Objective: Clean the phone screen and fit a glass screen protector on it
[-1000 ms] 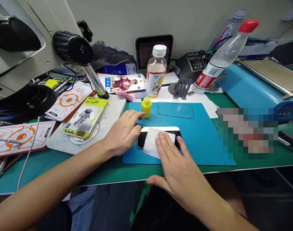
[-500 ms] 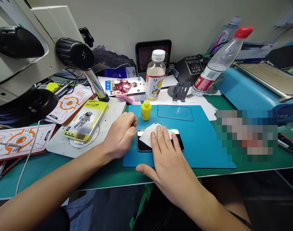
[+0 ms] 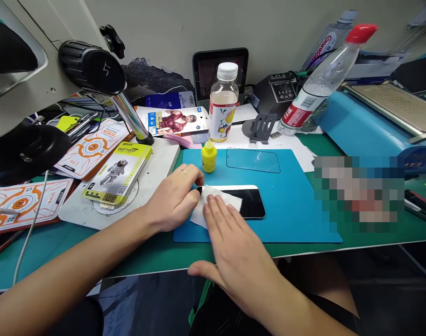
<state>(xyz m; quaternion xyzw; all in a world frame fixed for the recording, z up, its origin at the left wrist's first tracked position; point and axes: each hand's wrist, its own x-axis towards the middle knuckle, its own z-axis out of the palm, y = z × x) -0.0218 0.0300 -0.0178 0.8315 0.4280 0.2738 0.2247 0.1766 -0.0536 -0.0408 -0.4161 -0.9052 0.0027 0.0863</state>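
- A flat phone with a black front and pale rim [image 3: 253, 203] is laid on a blue rectangular mat [image 3: 297, 205]; much of its left half is hidden by a thin white cloth [image 3: 199, 215].
- The cloth is covered by the right hand [image 3: 239, 259], reached in from six o'clock, fingers laid flat and close together, thumb spread away.
- The left hand [image 3: 173, 198] is held curled at the phone's nine o'clock end (whether anything is pinched cannot be told, the fingertips being hidden).
- A small yellow plastic bottle [image 3: 209, 158] is stood at eleven o'clock, a dark-outlined clear panel [image 3: 253, 160] laid at one.
- At three o'clock, everything is obscured by pixelation; at ten, an off-white apparatus with black knobs [image 3: 41, 88] is cut off.
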